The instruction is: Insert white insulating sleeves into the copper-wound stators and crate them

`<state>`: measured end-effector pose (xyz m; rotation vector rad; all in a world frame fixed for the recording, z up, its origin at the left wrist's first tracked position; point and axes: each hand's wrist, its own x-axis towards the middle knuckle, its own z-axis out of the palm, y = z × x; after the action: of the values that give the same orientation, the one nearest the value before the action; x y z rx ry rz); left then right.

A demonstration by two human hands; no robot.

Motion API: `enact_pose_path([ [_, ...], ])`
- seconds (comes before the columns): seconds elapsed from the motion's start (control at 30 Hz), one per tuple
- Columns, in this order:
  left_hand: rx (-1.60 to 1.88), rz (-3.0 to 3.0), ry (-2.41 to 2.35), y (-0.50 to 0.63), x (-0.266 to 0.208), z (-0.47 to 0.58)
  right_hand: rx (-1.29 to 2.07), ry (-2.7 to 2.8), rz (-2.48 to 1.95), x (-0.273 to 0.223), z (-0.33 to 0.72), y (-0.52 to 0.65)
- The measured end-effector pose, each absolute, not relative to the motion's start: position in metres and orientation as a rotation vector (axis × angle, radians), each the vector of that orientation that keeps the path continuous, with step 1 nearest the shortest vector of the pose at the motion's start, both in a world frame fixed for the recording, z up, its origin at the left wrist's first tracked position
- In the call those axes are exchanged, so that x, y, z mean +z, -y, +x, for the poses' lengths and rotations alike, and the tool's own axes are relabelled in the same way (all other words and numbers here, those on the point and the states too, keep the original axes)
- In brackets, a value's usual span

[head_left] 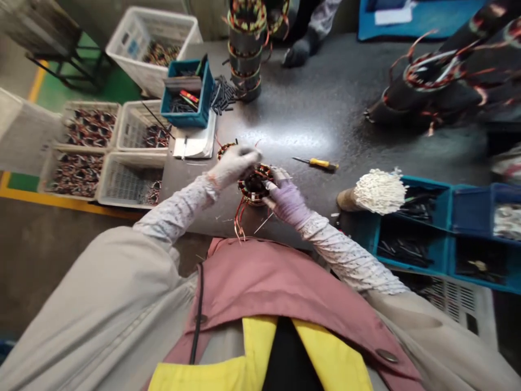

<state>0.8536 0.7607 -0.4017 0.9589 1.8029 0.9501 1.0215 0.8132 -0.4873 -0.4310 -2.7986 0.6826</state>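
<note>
A motor stator (255, 196) with copper windings stands on the dark table in front of me, red lead wires (240, 217) hanging from its near side. My left hand (235, 166), in a white glove, reaches over its far left rim with thumb and fingers pinched together; what they pinch is too small to make out. My right hand (288, 202), gloved in white and purple, grips the stator's right side, fingers at the rim. Behind my left hand, another wound ring (225, 150) shows partly. A thin white strand (264, 223) lies by the stator's near side.
A yellow-handled screwdriver (321, 163) lies right of the stator. Bundled white cords (380, 191) and blue bins (442, 217) stand right. Left are a blue box (187, 111) and white crates (132, 182). Stacked stators (246, 65) and another person's gloved hand (299, 51) are across the table.
</note>
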Motion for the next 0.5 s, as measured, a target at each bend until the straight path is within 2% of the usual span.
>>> enact_pose_path([
  [0.07, 1.016, 0.787, -1.933, -0.749, -0.402, 0.845, 0.622, 2.895, -0.329, -0.472, 1.018, -0.809],
  [0.17, 0.87, 0.713, -2.033, -0.737, -0.41, 0.844, 0.55, 3.089, -0.191, -0.45, 1.007, -0.806],
  [0.27, 0.881, 0.736, -2.074, -0.732, -0.42, 0.85, 0.551, 3.153, -0.285, -0.442, 0.99, -0.808],
  [0.4, 0.885, 0.83, -2.062, -0.716, -0.422, 0.85, 0.657, 3.001, -0.509, -0.451, 0.989, -0.814],
  [0.5, 0.677, 1.117, -2.087, -0.698, -0.415, 0.849, 0.757, 2.763, -0.488, -0.461, 1.013, -0.824],
])
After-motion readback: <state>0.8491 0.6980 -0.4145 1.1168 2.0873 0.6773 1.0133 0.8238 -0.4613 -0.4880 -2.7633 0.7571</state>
